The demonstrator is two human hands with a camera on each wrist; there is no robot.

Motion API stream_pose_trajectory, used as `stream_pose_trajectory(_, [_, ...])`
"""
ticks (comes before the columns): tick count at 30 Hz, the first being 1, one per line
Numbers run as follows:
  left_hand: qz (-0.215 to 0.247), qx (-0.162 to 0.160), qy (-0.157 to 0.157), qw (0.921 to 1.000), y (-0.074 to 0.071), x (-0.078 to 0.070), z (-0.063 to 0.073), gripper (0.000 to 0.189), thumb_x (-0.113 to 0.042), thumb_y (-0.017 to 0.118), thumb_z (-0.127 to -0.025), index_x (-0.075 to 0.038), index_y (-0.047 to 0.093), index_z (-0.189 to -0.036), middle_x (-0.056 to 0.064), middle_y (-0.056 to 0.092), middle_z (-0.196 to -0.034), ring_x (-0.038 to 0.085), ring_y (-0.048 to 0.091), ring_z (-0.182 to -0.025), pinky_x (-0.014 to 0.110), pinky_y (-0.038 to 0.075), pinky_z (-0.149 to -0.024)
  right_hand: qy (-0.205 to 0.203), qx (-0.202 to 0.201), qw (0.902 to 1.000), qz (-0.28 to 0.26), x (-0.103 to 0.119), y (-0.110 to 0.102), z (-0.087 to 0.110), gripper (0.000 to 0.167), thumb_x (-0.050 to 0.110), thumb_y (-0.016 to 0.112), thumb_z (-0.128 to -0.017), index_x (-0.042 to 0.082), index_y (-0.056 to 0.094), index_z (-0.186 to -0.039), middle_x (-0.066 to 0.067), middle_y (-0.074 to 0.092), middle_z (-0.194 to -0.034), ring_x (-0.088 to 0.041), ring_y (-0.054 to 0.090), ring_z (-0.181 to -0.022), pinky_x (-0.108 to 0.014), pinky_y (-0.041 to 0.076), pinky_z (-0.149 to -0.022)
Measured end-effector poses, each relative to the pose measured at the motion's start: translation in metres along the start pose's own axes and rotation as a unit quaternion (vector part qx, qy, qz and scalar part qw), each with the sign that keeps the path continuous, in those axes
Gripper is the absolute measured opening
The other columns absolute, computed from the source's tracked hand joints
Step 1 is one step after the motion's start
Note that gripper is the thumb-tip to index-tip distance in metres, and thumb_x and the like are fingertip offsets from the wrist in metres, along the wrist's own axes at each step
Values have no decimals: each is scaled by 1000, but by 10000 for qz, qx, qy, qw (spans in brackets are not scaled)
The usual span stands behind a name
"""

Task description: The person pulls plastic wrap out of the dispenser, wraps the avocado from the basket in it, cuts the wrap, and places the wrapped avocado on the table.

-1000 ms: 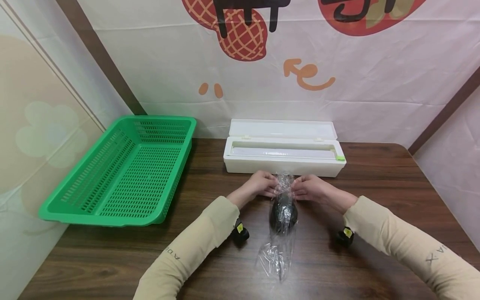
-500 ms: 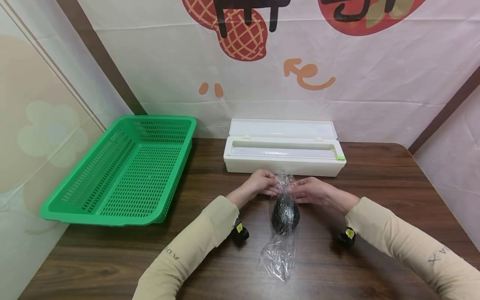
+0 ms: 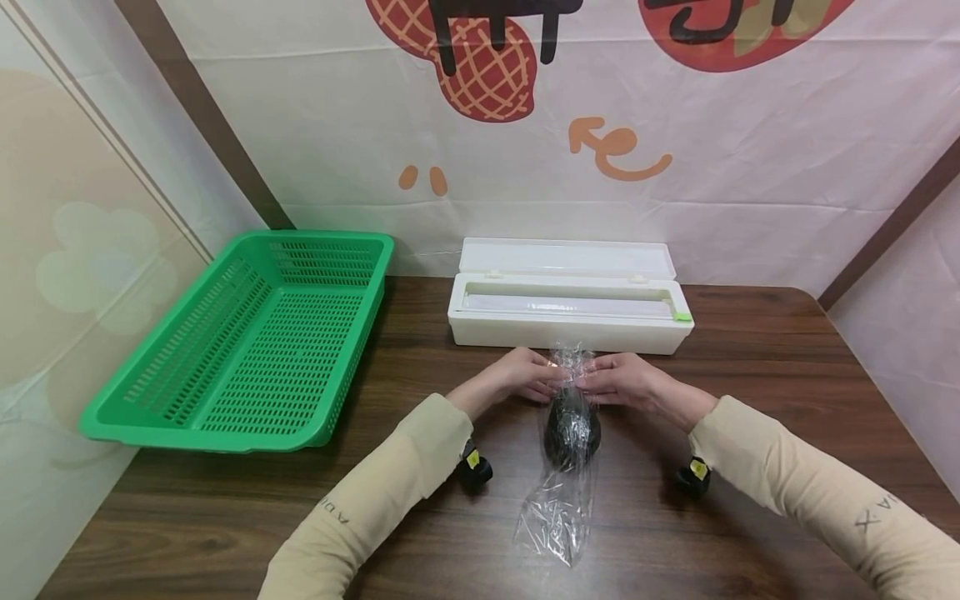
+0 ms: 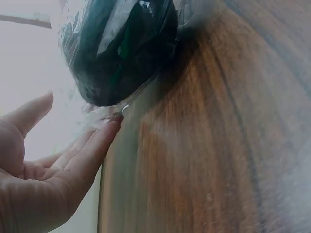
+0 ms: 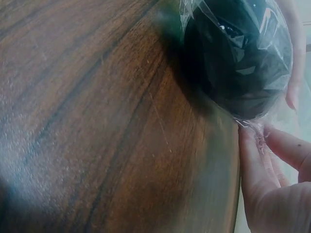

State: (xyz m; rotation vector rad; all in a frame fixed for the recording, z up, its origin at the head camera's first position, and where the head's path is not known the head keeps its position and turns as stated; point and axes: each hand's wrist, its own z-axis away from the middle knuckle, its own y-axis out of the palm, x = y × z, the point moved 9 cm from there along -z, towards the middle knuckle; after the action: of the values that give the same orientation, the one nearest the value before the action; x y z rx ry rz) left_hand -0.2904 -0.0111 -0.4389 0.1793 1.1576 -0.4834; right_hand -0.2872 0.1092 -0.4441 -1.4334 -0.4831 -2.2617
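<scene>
A dark green-black, oval, smooth thing point(image 3: 572, 437) lies on the table, wrapped in clear cling film point(image 3: 553, 521). The film's near end spreads flat toward the person; its far end is gathered. At that far end the right hand point(image 3: 626, 382) pinches the bunched film between thumb and index finger, as the right wrist view shows point(image 5: 272, 179). Opposite it, the left hand point(image 3: 525, 372) has its fingers extended, fingertips at the film just beyond the dark thing. In the left wrist view its thumb point(image 4: 34, 114) stands apart from the fingers.
Behind the hands stands a white cling film box point(image 3: 570, 333), lid raised, with a roll inside and a green slider at its right end. A green perforated basket point(image 3: 352, 367) is at the left on the wooden table point(image 3: 787, 375). A printed curtain hangs behind.
The right hand has moved slightly left, onto the gathered film. The left hand has shifted inward and a little nearer the person. The wrapped thing has moved slightly right.
</scene>
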Motion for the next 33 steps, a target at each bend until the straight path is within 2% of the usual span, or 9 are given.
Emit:
stream_pose_trajectory(3, [-93, 47, 50, 9999, 2, 1, 1, 25, -6, 65, -83, 12, 61, -99, 15, 66, -82, 16, 63, -66, 34, 54, -71, -32, -93, 10000, -15, 1, -1, 0, 35, -3, 55, -87, -17, 43, -117, -3, 64, -86, -13, 64, -79, -31, 51, -82])
stream_pose_trajectory(6, [-69, -68, 142, 9999, 3, 0, 2, 23, -1, 67, -79, 13, 62, -96, 9, 63, -74, 13, 60, -60, 34, 54, -70, -91, -161, 9998, -9, 3, -2, 2, 32, -4, 56, -86, -16, 45, -114, -3, 63, -86, -12, 64, -78, -30, 51, -81])
stream_pose_trajectory(8, [-68, -167, 210, 9996, 2, -1, 2, 23, 1, 67, -78, 13, 62, -97, 7, 61, -73, 12, 59, -58, 32, 55, -68, -136, -200, 9997, 5, 4, -2, 2, 32, -4, 57, -86, -16, 46, -113, -3, 62, -87, -12, 64, -79, -30, 51, -81])
stream_pose_trajectory(15, [-62, -376, 388, 9985, -1, -2, 1, 21, 6, 65, -78, 13, 62, -98, 18, 65, -83, 12, 60, -58, 28, 55, -65, -299, -323, 9990, -1, 7, -6, 4, 35, -6, 56, -85, -18, 45, -116, -3, 64, -87, -12, 64, -79, -29, 50, -82])
stream_pose_trajectory(19, [-67, -521, 433, 9977, -5, -4, 1, 21, 5, 66, -78, 11, 64, -98, 19, 66, -84, 11, 60, -56, 26, 54, -63, -409, -389, 9984, -100, 9, -7, 3, 32, -7, 55, -85, -18, 47, -114, -3, 65, -85, -11, 64, -78, -27, 51, -80])
stream_pose_trajectory(25, [-70, -374, 535, 9978, -5, -9, 3, 25, 1, 66, -80, 10, 62, -103, 19, 66, -90, 12, 62, -64, 27, 54, -68, -575, -387, 9975, -136, 14, -7, 2, 37, -9, 55, -83, -18, 44, -117, -4, 66, -89, -10, 64, -82, -28, 49, -83])
stream_pose_trajectory(30, [-458, -157, 641, 9968, -5, -12, 5, 35, -10, 70, -79, 5, 61, -109, 16, 67, -98, 15, 65, -76, 26, 53, -72, -673, -381, 9969, -106, 17, -7, 5, 40, -8, 56, -83, -19, 41, -119, -6, 66, -91, -10, 64, -83, -27, 49, -84])
stream_pose_trajectory(33, [-1051, -62, 774, 9914, -5, -14, 7, 43, -17, 74, -77, 2, 60, -113, 15, 66, -104, 19, 65, -89, 26, 51, -77, -744, -356, 9964, 205, 19, -7, 7, 44, -3, 57, -84, -19, 39, -121, -17, 64, -101, -9, 63, -85, -26, 48, -84])
